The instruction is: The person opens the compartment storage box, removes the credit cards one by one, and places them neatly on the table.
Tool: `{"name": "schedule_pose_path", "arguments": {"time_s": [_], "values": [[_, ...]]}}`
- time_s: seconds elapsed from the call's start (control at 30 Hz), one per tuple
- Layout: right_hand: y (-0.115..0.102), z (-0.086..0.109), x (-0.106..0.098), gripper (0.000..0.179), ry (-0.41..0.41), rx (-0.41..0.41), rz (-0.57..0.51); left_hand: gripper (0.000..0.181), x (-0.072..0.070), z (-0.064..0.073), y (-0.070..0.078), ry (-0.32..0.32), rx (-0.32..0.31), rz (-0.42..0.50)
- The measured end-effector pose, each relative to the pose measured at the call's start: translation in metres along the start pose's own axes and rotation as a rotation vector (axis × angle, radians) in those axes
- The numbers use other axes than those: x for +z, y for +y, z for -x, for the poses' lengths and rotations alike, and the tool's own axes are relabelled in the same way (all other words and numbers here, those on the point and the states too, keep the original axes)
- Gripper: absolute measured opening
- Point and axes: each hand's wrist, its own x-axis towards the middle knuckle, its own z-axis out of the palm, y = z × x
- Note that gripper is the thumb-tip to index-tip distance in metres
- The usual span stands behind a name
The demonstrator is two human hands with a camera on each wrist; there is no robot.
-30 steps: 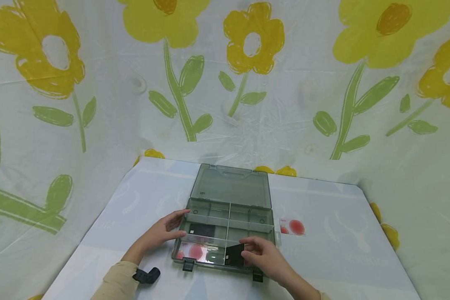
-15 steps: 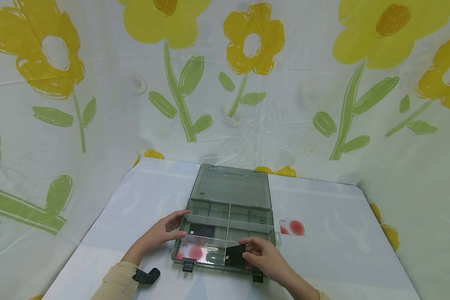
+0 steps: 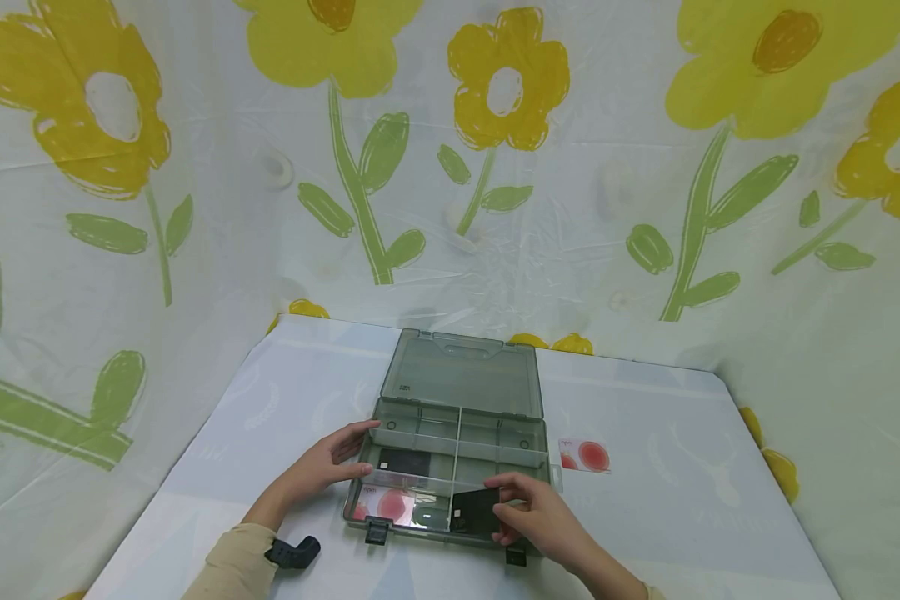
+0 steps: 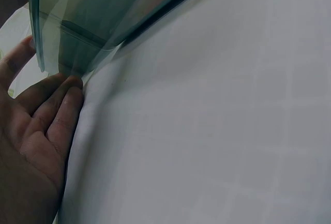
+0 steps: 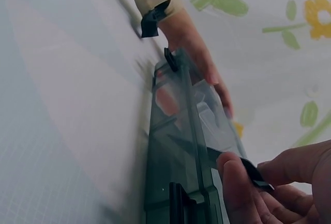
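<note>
A grey-green see-through compartment box (image 3: 502,462) lies with its lid (image 3: 461,371) folded back. My right hand (image 3: 536,517) pinches a black card (image 3: 474,511) with a small pale chip square, between thumb and fingers, at the front right compartment; in the right wrist view the card (image 5: 256,175) slants down past the box wall. My left hand (image 3: 322,462) rests its fairly straight fingers against the box's left side; the left wrist view shows the fingers (image 4: 64,105) touching its outer wall. Inside are another black card (image 3: 403,461) and a pink-and-white card (image 3: 384,503) in the front left compartment.
A white card with a red round print (image 3: 585,455) lies on the table (image 3: 667,533), right of the box. Two dark latches, one of them the left latch (image 3: 377,531), stick out at the box's front. A flowered curtain (image 3: 570,250) surrounds the table.
My right hand has shifted slightly to the right, with the black card's right edge moving along; its left edge stays near the middle divider. The left hand and box have not moved.
</note>
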Motion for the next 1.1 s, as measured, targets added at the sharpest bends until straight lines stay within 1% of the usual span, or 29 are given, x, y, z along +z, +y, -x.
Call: {"name": "schedule_pose_path", "arguments": {"time_s": [0.47, 0.67, 0.9, 1.1], "values": [[0.001, 0.003, -0.006, 0.041, 0.019, 0.006, -0.012, 0.069, 0.0, 0.001, 0.0, 0.002, 0.01, 0.002], [0.0, 0.006, -0.01, 0.04, 0.03, -0.006, 0.01, 0.069, 0.0, 0.001, 0.0, 0.004, 0.007, 0.008], [-0.001, 0.007, -0.013, 0.036, 0.026, -0.013, 0.027, 0.07, 0.0, 0.001, 0.0, 0.006, 0.007, 0.005], [-0.002, 0.008, -0.017, 0.034, 0.046, -0.02, 0.041, 0.069, 0.0, 0.001, 0.001, 0.007, 0.002, 0.003]]}}
